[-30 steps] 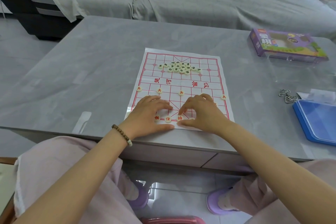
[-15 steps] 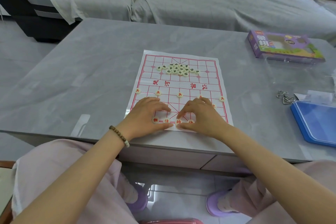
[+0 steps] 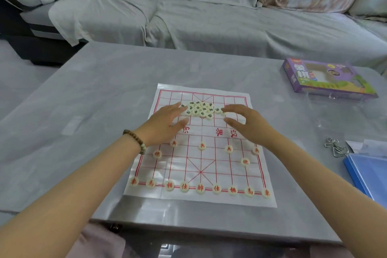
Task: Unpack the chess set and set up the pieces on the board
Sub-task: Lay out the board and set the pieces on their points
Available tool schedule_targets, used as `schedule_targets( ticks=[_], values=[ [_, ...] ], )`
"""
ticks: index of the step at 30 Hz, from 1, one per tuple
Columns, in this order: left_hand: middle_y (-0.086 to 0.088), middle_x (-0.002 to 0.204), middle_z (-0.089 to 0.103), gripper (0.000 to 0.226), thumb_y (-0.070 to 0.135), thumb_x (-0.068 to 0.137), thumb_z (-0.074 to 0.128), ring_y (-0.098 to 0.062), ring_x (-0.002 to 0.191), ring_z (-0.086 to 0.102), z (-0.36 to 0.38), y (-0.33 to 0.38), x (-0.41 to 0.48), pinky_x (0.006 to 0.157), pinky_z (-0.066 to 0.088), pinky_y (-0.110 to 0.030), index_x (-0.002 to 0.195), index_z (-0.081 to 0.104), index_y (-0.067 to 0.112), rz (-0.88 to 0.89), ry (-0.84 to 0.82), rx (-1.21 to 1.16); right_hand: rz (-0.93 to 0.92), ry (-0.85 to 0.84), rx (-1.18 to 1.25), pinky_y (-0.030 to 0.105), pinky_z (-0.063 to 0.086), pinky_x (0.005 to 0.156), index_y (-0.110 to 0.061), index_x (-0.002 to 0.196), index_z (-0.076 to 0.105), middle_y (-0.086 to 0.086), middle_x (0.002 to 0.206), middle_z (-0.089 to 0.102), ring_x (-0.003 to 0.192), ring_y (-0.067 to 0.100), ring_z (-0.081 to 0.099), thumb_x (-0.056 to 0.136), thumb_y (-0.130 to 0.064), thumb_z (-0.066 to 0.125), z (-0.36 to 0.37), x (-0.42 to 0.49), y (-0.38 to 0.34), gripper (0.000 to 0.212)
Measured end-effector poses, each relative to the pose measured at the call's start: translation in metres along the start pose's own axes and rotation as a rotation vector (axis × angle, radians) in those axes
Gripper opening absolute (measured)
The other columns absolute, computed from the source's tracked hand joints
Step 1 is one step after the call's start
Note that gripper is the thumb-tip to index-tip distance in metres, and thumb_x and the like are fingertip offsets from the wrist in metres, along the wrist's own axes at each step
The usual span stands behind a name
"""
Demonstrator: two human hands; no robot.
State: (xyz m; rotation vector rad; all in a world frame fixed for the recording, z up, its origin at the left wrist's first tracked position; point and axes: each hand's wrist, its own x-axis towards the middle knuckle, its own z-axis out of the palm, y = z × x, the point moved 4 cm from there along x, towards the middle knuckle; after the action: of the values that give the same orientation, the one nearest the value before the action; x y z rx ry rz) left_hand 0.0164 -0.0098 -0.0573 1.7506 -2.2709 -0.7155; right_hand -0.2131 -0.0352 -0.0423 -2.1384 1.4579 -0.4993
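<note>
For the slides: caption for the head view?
Open left hand and open right hand flank the heap of black-lettered pieces on the board; red-lettered pieces stand set up nearer.

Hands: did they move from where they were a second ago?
Yes. The left hand and right hand went across the board, away from the near red row to the black pile on the far side.
</note>
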Motion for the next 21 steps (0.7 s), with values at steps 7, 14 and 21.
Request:
schedule_targets(
  ticks=[7, 14, 21],
  values=[
    [0.009, 0.153, -0.021, 0.054, 0.051, 0.096, 0.008, -0.018, 0.140, -0.023, 0.034, 0.014, 0.039, 0.114, -0.011, -0.049, 0.145, -0.010, 0.037, 0.106, -0.233, 0.426, -0.058, -0.283, -0.204, 0.024, 0.000, 0.114, -0.022, 0.150, 0.013, -0.008, 0.157, 0.005, 0.144, 0.007, -0.001, 0.101, -0.035, 0.029, 0.030, 0.016, 0.030, 0.053],
    [0.010, 0.153, -0.022, 0.061, 0.059, 0.092, 0.009, -0.012, 0.140, -0.023, 0.041, 0.019, 0.058, 0.114, -0.015, -0.041, 0.145, -0.011, 0.037, 0.108, -0.183, 0.392, -0.087, -0.233, -0.199, 0.027, -0.003, 0.115, -0.025, 0.149, 0.017, -0.011, 0.156, 0.009, 0.144, 0.007, 0.002, 0.101, -0.032, 0.028, 0.027, 0.035, 0.040, 0.049],
    [0.011, 0.152, -0.024, 0.062, 0.058, 0.090, 0.005, -0.011, 0.140, -0.023, 0.023, 0.003, 0.057, 0.115, -0.013, -0.039, 0.144, -0.014, 0.036, 0.042, -0.133, 0.336, -0.093, -0.137, -0.061, 0.032, 0.002, 0.117, -0.031, 0.146, 0.024, -0.014, 0.155, 0.015, 0.143, 0.004, 0.004, 0.097, -0.042, 0.037, 0.017, 0.043, 0.024, 0.052]
  ],
)
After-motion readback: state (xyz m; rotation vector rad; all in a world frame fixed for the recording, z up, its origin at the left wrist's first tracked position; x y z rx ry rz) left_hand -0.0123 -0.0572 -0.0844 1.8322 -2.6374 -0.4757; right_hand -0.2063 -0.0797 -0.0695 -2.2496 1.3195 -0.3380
